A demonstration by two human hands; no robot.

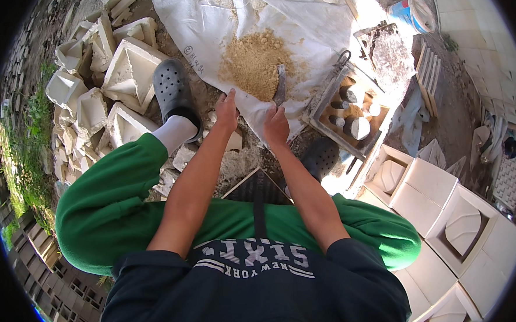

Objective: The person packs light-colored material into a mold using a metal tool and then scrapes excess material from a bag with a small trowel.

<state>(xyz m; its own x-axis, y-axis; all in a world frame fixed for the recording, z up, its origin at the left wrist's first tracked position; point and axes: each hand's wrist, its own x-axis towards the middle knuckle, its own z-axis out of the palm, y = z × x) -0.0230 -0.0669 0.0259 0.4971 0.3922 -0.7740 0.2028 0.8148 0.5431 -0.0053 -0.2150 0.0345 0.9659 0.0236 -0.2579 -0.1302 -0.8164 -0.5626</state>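
The person's left hand is near the centre of the frame, at the lower edge of a white woven sheet. Its fingers are bent and drawn close together against that edge; whether they actually pinch the cloth I cannot tell. Just to its right, the right hand is curled into a loose fist around the near end of a narrow trowel, with hardly any gap showing between the fingers. The trowel's blade points toward the top of the frame and lies against the right side of a mound of sandy, tan powder, which is heaped on the sheet at upper centre.

To the right of the hands, a rectangular metal mould frame sits tilted, with several dark, pale-topped cylinders inside it. Above it, at upper right, a blue and white bucket leans over, and a slatted wooden piece stands beneath that. Pale, hollow cast blocks are piled loosely at upper left. More cream blocks, with shaped recesses, stand in neat rows at lower right. A grey clog is planted left of the sheet, and a second dark clog is below the mould frame.
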